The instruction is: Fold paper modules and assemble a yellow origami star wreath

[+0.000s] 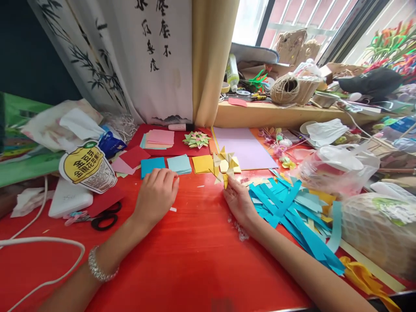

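Note:
My right hand (238, 200) pinches the lower tip of a yellow folded paper star (224, 164) and holds it just above the red table (182, 260). My left hand (157, 193) rests knuckles-up on the table with its fingers curled, the tips touching the near edge of a stack of light blue paper squares (179, 164). Whether anything is under those fingers is hidden. A darker blue square (152, 166) lies left of that stack and a yellow square (202, 164) lies right of it. A bracelet is on my left wrist.
A heap of blue paper strips (292, 212) lies right of my right hand. Black scissors (104, 219) lie at left beside a white box. A lilac sheet (243, 147), a green folded star (196, 139), pink squares (159, 138), plastic bags and a cluttered sill fill the back.

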Demonstrator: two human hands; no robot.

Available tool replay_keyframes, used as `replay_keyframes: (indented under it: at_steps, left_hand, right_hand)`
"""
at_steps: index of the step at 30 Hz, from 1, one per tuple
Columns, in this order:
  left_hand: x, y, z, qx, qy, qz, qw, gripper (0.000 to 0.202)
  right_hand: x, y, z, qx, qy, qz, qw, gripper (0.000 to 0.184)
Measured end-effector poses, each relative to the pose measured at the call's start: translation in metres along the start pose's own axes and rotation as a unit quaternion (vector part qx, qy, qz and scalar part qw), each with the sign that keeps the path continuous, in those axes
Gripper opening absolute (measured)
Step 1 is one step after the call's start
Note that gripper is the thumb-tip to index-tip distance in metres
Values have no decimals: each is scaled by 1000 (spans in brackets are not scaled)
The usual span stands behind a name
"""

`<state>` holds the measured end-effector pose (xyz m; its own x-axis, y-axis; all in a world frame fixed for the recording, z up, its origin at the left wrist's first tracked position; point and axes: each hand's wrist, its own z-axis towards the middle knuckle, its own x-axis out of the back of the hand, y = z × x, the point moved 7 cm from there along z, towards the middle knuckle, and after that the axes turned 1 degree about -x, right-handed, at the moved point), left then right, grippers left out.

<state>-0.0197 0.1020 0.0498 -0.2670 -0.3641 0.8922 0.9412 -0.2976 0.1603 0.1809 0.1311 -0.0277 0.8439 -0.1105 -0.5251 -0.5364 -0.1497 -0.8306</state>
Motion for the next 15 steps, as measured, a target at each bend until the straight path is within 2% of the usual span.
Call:
replay_keyframes:
  at_steps: [1,3,4,8,10,12,15]
  left_hand:
    - [-7,0,12,6,-29,22,999,25]
    - [-29,-5,43,52,-103,-7,993,25]
    - [-39,-6,63,62,-119,-18,991,26]
    - [-67,-20,153,131,-99,-17,986,33]
    - [-75,-29,188,166,-84,-9,982,39]
    - [-84,-35,210,193,-88,-8,977,44]
    - [-97,-42,225,217,-107,-13,970,44]
  right_hand:
    - [0,1,0,-3,2,6,1000,19]
    - [-3,3,0,-15,-9,11,1000,18]
    - [-5,3,-1,-17,-13,11,1000,19]
    - [-9,5,-3,-26,-30,18,999,20]
    - [-12,5,-3,-27,-46,24,998,20]
    - [-13,4,-4,-25,-57,26,998,20]
    - [-14,4,-5,-24,-64,16,998,23]
